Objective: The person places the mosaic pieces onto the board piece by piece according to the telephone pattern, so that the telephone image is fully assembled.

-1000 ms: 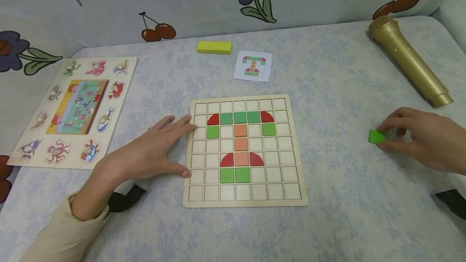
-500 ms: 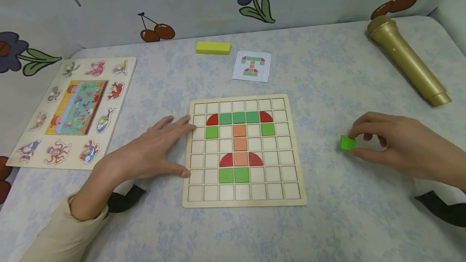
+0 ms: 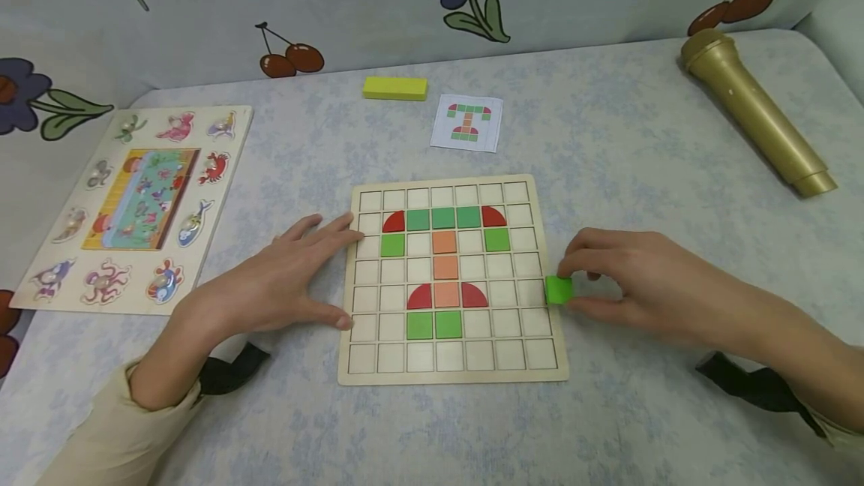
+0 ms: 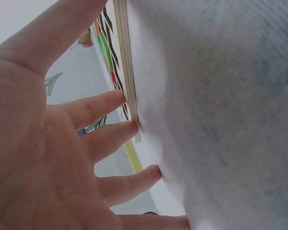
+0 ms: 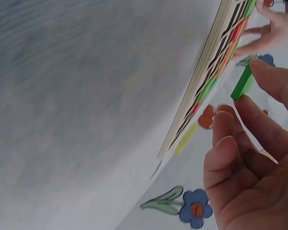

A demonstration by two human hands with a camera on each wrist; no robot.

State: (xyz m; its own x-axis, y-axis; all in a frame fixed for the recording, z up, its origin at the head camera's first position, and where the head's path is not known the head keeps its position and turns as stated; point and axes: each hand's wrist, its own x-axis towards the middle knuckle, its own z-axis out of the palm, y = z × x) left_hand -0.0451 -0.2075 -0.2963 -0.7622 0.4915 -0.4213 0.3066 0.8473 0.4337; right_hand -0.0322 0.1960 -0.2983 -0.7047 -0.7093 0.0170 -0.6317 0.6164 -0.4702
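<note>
A wooden grid board (image 3: 454, 366) lies mid-table, with green, red and orange tiles set in its cells as a T-like figure. Fingers spread, my left hand (image 3: 277, 280) touches the board's left edge with thumb and fingertips; the left wrist view shows those fingertips (image 4: 130, 127) against the rim. My right hand (image 3: 641, 280) pinches a green square tile (image 3: 559, 290) between thumb and index finger, at the board's right edge. In the right wrist view the same green tile (image 5: 242, 82) is seen nearly edge-on, raised off the table, with the other fingers curled.
Behind the board are a printed pattern card (image 3: 467, 123) and a yellow block (image 3: 395, 88). A gold microphone-shaped object (image 3: 759, 111) lies at the back right. At left lies a sea-animal peg puzzle (image 3: 145, 261). A patterned cloth (image 3: 378, 6) hangs behind the table.
My right hand has carried the green tile leftward, from the right side of the table to the board's right edge. The left hand has stayed in place.
</note>
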